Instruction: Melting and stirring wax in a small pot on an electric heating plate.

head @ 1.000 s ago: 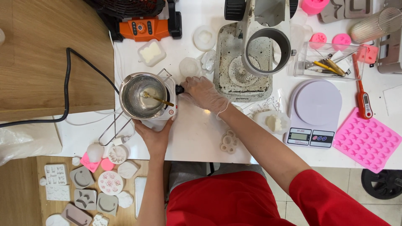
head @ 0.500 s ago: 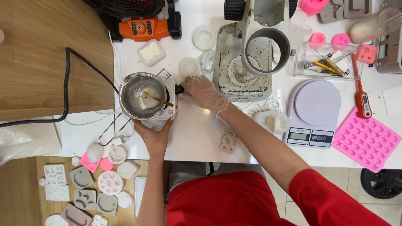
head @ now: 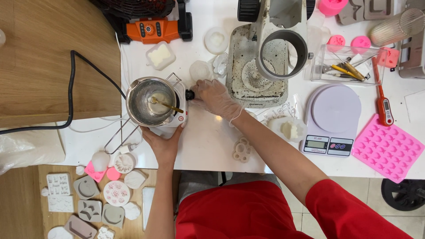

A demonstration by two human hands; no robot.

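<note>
A steel melting pot [head: 150, 101] with a gold spoon [head: 164, 104] inside sits on a small white electric hot plate [head: 179, 116] on the white table [head: 208, 146]. My left hand [head: 161, 144], bare, grips the near edge of the hot plate. My right hand [head: 215, 98], in a thin clear glove, pinches the black knob [head: 190, 94] on the hot plate's right side. A black power cable [head: 71, 88] runs off to the left.
A microscope stand [head: 261, 66] rises just right of my right hand. A kitchen scale [head: 333, 117], pink silicone mould [head: 389, 148], thermometer [head: 384, 104] and tool tray [head: 345, 66] lie right. White wax pieces [head: 241, 150] and moulded plaster shapes [head: 88, 199] sit lower left.
</note>
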